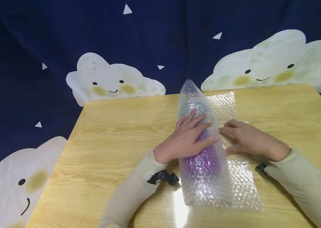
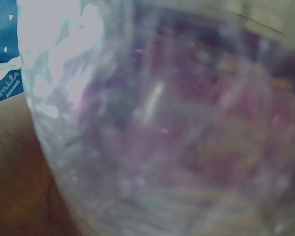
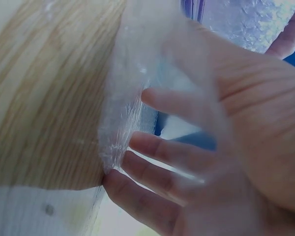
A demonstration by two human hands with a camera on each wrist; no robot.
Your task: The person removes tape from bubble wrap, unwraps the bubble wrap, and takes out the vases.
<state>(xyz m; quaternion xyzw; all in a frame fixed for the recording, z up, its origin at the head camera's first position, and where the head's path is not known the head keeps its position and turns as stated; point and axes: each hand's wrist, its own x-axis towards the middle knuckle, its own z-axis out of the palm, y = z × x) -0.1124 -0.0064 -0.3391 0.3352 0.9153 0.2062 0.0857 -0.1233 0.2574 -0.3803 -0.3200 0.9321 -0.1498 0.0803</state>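
A long bundle of clear bubble wrap (image 1: pixel 206 186) lies on the table, tapering to a point at its far end. Inside it shows a rounded purple thing, whose kind the wrap hides; the left wrist view has the wrapped purple thing (image 2: pixel 177 128) up close and blurred. My left hand (image 1: pixel 187 139) rests on top of the bundle with fingers spread. To its right, my right hand (image 1: pixel 248 139) is at a loose flap of bubble wrap (image 1: pixel 244 186). In the right wrist view, its slightly bent fingers (image 3: pixel 147 196) touch the wrap's edge (image 3: pixel 120 118), thumb apart.
The wooden table (image 1: pixel 120 142) extends on both sides of the bundle. A dark blue cloth (image 1: pixel 149 38) with smiling clouds hangs behind it. Each wrist wears a black strap; the left one (image 1: pixel 161 178) sits close to the bundle's left edge.
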